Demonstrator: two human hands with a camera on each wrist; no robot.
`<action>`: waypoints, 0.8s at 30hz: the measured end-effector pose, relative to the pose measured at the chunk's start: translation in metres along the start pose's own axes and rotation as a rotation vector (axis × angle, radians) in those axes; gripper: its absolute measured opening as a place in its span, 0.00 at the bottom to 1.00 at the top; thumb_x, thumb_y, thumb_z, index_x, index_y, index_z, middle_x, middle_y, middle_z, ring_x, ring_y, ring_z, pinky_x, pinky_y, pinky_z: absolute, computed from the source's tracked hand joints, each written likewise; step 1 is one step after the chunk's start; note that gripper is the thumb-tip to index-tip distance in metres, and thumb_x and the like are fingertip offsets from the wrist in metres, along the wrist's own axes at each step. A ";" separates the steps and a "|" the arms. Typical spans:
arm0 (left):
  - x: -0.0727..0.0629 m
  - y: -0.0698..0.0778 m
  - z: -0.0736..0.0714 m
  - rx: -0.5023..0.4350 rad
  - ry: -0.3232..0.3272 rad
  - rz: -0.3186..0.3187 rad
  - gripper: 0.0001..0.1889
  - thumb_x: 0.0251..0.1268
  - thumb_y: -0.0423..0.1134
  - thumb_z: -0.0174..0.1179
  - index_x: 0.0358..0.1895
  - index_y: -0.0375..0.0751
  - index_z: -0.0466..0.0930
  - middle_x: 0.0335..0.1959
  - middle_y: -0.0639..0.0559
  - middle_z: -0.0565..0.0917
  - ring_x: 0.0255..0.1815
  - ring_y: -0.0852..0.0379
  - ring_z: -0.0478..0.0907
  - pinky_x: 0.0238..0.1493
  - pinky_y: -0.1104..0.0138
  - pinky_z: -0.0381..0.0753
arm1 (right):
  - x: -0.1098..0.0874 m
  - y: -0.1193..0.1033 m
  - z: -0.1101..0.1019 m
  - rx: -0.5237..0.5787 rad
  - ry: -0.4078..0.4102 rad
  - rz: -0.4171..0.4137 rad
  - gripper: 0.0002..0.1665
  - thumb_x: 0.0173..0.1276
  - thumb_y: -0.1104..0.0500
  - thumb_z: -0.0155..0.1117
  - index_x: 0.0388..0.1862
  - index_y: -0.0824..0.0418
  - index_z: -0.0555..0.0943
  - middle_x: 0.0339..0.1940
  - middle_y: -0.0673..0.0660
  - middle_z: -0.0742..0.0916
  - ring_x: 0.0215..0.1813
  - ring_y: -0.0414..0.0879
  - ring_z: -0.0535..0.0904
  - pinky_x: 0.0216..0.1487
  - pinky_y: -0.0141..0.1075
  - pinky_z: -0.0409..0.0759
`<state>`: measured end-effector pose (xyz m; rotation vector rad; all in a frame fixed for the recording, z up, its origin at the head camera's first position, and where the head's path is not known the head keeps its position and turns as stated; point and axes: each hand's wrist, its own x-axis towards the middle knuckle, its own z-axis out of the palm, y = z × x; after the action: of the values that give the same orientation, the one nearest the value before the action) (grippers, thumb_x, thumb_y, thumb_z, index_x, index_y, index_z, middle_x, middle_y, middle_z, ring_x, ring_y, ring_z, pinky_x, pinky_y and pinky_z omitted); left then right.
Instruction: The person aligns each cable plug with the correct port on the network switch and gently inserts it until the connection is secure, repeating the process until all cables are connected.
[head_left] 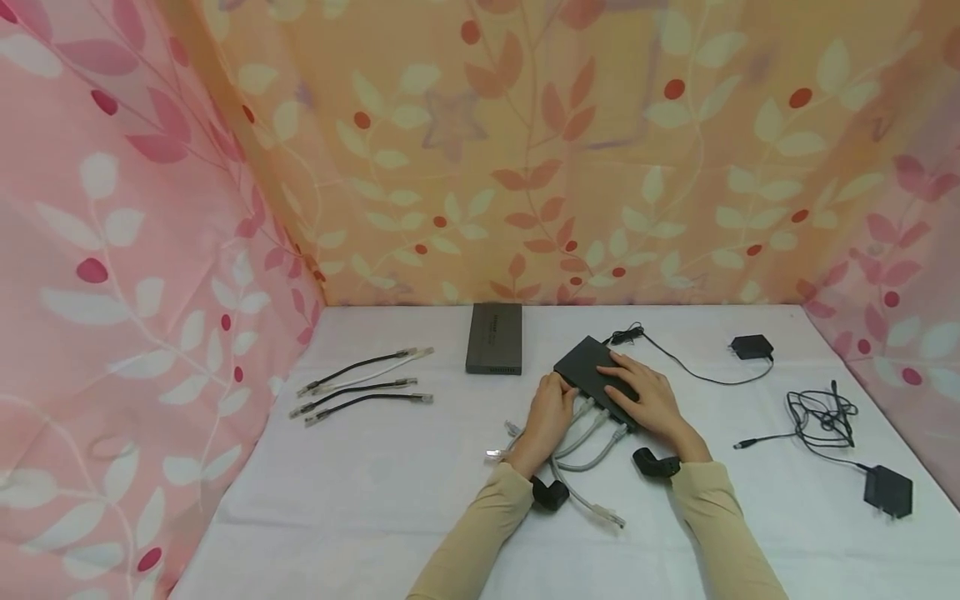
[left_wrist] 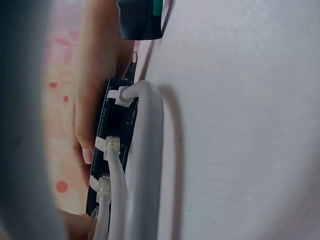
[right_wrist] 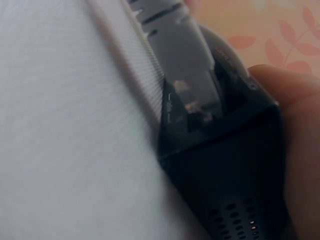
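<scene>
A black network switch sits on the table, turned at an angle. Three grey network cables are plugged into its front edge; the left wrist view shows their clear plugs in the ports. My right hand rests on top of the switch, fingers stretched across its cover. At the front edge's left end my left hand pinches a network cable's clear plug, largely hidden by the fingers. Loose cable ends lie below and beside the left wrist.
Another black switch lies at the back middle. Several short black and white cables lie at left. To the right are a power adapter with its cord reaching the switch, and another adapter with a coiled cord.
</scene>
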<state>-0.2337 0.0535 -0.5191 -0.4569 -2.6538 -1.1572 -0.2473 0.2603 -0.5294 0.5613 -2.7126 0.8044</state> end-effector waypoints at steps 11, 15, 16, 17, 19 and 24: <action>0.002 0.000 0.002 0.004 0.030 0.026 0.06 0.66 0.37 0.56 0.32 0.40 0.71 0.29 0.50 0.73 0.28 0.59 0.68 0.28 0.73 0.66 | 0.000 0.000 0.000 -0.003 0.006 -0.004 0.24 0.65 0.48 0.60 0.60 0.50 0.75 0.69 0.59 0.68 0.69 0.61 0.60 0.57 0.59 0.55; 0.006 0.000 0.001 0.026 0.002 -0.011 0.07 0.65 0.40 0.58 0.31 0.42 0.73 0.28 0.52 0.75 0.28 0.60 0.69 0.28 0.73 0.67 | 0.000 0.000 -0.001 0.006 0.012 -0.008 0.23 0.65 0.49 0.60 0.59 0.50 0.75 0.69 0.59 0.68 0.69 0.61 0.60 0.56 0.58 0.55; 0.008 -0.001 0.000 0.009 -0.014 -0.031 0.07 0.64 0.41 0.58 0.31 0.43 0.74 0.27 0.53 0.75 0.28 0.61 0.69 0.28 0.73 0.67 | 0.001 0.000 -0.001 0.009 0.012 -0.004 0.24 0.65 0.49 0.60 0.60 0.50 0.75 0.69 0.59 0.68 0.69 0.61 0.59 0.56 0.58 0.55; 0.009 -0.002 -0.001 -0.014 -0.031 -0.054 0.07 0.63 0.41 0.59 0.30 0.44 0.75 0.27 0.54 0.76 0.27 0.61 0.70 0.28 0.73 0.67 | 0.001 0.000 -0.001 0.002 0.012 0.004 0.24 0.65 0.49 0.60 0.60 0.50 0.75 0.69 0.60 0.68 0.69 0.61 0.59 0.56 0.59 0.55; 0.013 -0.006 -0.003 -0.072 -0.066 -0.101 0.07 0.61 0.43 0.61 0.30 0.44 0.77 0.26 0.55 0.78 0.26 0.63 0.71 0.28 0.73 0.68 | 0.001 0.000 0.000 -0.017 0.009 0.036 0.27 0.66 0.47 0.59 0.63 0.52 0.72 0.70 0.62 0.66 0.69 0.62 0.59 0.57 0.60 0.55; 0.023 -0.016 -0.006 -0.157 -0.123 -0.149 0.08 0.56 0.44 0.65 0.27 0.44 0.80 0.25 0.55 0.81 0.24 0.65 0.73 0.28 0.74 0.71 | 0.003 -0.001 0.003 -0.064 -0.011 0.123 0.37 0.67 0.42 0.55 0.69 0.60 0.62 0.69 0.67 0.64 0.66 0.66 0.60 0.58 0.61 0.57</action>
<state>-0.2605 0.0432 -0.5188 -0.3730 -2.7526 -1.4337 -0.2498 0.2573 -0.5302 0.3896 -2.7941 0.7421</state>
